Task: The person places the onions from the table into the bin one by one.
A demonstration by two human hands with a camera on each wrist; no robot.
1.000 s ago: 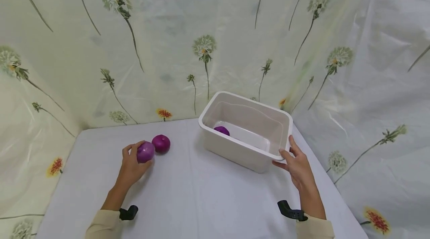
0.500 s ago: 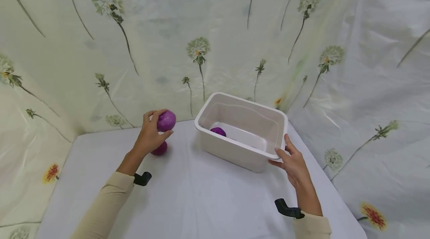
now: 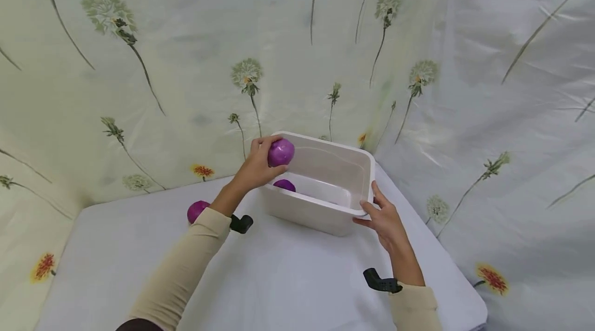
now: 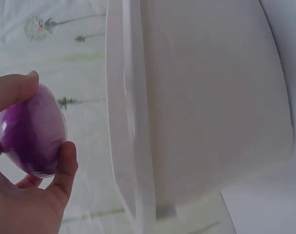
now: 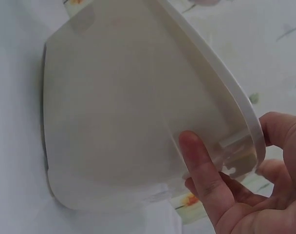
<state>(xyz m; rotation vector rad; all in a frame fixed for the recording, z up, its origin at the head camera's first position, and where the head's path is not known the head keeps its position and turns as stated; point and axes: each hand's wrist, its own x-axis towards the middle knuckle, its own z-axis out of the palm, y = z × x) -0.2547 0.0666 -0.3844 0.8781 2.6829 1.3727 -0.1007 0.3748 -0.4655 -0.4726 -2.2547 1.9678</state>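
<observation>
My left hand (image 3: 257,166) grips a shiny red onion (image 3: 281,152) between thumb and fingers, over the left end of a white plastic bin (image 3: 307,215). In the left wrist view this onion (image 4: 33,131) is seen beside the bin's rim (image 4: 138,117). Inside the bin, at its left end, lies another purple onion (image 3: 284,185), partly hidden by the front wall. A third onion (image 3: 197,210) rests on the table, partly behind my left forearm. My right hand (image 3: 383,217) holds the bin's right front corner, and the right wrist view has its fingers around the rim (image 5: 245,112).
A white cloth covers the table (image 3: 288,279). Behind and to the right hangs a plastic curtain (image 3: 195,62) printed with dandelions, close to the back of the bin. Black wrist mounts (image 3: 381,281) stick out from both wrists.
My left hand has lifted the onion from beside the other one on the table and carried it right, over the bin. The right hand has kept its hold on the bin's corner.
</observation>
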